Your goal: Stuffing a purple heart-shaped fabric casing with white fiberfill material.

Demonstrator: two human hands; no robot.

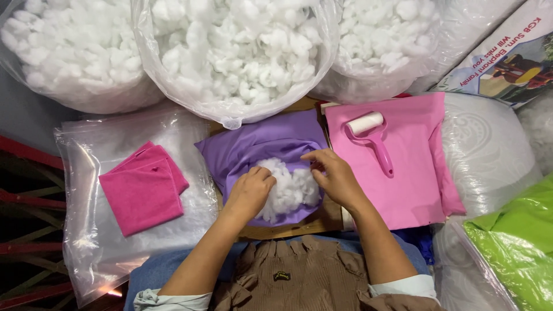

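The purple fabric cushion cover lies on the wooden bench right in front of the person, its mouth gaping with a clump of white fibre stuffing bulging out. The left hand is curled closed, knuckles pressed into the stuffing at the cover's edge; the right hand pinches the cover's rim with fingertips, the rest loosely bent. I'd worry that pinch is thin: a hard shove from the left could pull the rim free and spill the clump. Loose tufts might also drift onto the flat pink fabric sheet just beside it, where a pink-handled lint roller lies, or lump up unevenly inside
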